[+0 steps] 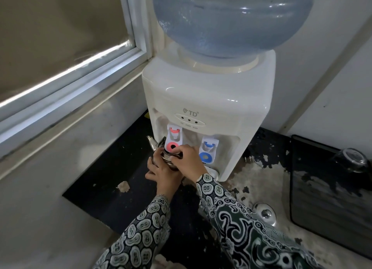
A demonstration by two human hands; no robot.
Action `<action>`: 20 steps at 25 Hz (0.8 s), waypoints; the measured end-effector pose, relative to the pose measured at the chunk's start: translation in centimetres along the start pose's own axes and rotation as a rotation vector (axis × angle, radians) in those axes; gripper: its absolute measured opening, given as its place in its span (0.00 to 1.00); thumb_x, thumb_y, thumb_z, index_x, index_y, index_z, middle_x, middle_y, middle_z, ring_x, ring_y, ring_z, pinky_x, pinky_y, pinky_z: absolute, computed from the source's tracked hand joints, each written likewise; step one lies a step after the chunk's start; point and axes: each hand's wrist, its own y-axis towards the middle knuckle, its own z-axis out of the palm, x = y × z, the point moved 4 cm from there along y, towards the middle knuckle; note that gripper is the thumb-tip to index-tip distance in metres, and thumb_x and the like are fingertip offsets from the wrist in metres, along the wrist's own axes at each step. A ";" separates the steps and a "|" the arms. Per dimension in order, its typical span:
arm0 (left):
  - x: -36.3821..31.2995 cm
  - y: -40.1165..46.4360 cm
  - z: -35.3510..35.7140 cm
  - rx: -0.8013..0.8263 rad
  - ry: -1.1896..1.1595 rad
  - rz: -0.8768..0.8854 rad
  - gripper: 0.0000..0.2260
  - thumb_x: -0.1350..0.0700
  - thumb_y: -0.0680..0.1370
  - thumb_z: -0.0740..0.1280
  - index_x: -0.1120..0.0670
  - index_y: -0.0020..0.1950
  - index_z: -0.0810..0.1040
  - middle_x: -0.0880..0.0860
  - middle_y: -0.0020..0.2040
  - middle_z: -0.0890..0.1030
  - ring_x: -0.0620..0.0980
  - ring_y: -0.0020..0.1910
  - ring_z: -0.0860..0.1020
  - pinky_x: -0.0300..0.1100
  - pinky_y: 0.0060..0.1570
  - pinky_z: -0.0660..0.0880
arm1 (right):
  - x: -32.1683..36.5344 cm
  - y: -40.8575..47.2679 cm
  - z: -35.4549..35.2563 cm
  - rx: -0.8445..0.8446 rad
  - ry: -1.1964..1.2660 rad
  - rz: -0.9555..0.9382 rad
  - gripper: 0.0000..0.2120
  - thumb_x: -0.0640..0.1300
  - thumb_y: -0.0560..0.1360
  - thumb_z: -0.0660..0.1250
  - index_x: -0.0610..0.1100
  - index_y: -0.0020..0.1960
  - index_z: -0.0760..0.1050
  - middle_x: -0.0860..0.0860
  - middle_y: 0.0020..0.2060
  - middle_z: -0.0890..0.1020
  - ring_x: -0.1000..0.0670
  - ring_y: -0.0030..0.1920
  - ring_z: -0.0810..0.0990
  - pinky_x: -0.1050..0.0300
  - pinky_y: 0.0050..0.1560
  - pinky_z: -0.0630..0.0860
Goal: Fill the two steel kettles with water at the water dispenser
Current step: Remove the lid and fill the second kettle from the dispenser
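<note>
A white water dispenser (209,99) with a blue bottle (227,19) on top stands on a worn black counter. A steel kettle (159,151) sits under the red tap (173,141), its spout pointing left. My left hand (163,174) wraps the kettle's near side. My right hand (188,159) lies over the kettle's top, fingers at the red tap's lever; the kettle is mostly hidden by both hands. A steel lid (265,212) lies on the counter to the right. The blue tap (207,152) is free. No second kettle is in view.
A window frame (66,75) and sill run along the left. A black tray (330,198) with an upturned glass (353,160) sits at the right. A plug (248,158) lies beside the dispenser. The counter's black coating is peeling.
</note>
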 end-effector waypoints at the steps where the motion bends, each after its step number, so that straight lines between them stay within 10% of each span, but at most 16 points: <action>1: 0.0 0.0 -0.1 0.005 -0.002 -0.004 0.31 0.56 0.71 0.69 0.49 0.69 0.58 0.60 0.72 0.52 0.61 0.68 0.53 0.50 0.66 0.55 | 0.0 -0.4 0.0 -0.038 0.083 -0.004 0.13 0.41 0.72 0.67 0.40 0.56 0.76 0.44 0.56 0.78 0.48 0.63 0.69 0.56 0.63 0.68; 8: -0.4 0.3 -0.3 0.037 0.022 -0.020 0.31 0.51 0.74 0.66 0.46 0.72 0.52 0.61 0.73 0.50 0.63 0.70 0.51 0.57 0.69 0.55 | 0.7 -3.4 0.4 -0.257 0.322 -0.166 0.12 0.35 0.70 0.68 0.41 0.53 0.77 0.46 0.52 0.80 0.50 0.55 0.76 0.57 0.58 0.73; 13: -0.5 0.4 -0.5 0.045 -0.030 -0.066 0.34 0.42 0.64 0.61 0.42 0.70 0.55 0.59 0.72 0.50 0.65 0.68 0.52 0.58 0.66 0.61 | 2.1 -3.7 -1.6 -0.305 0.395 -0.375 0.19 0.39 0.72 0.66 0.60 0.56 0.70 0.60 0.46 0.77 0.56 0.51 0.75 0.66 0.53 0.71; 20: 0.1 0.9 -0.5 0.038 0.001 -0.054 0.34 0.54 0.68 0.71 0.41 0.69 0.58 0.59 0.72 0.51 0.63 0.68 0.51 0.51 0.65 0.59 | -2.7 -4.1 0.3 -0.197 0.128 -0.281 0.21 0.34 0.73 0.60 0.45 0.65 0.67 0.50 0.62 0.73 0.56 0.62 0.69 0.80 0.58 0.61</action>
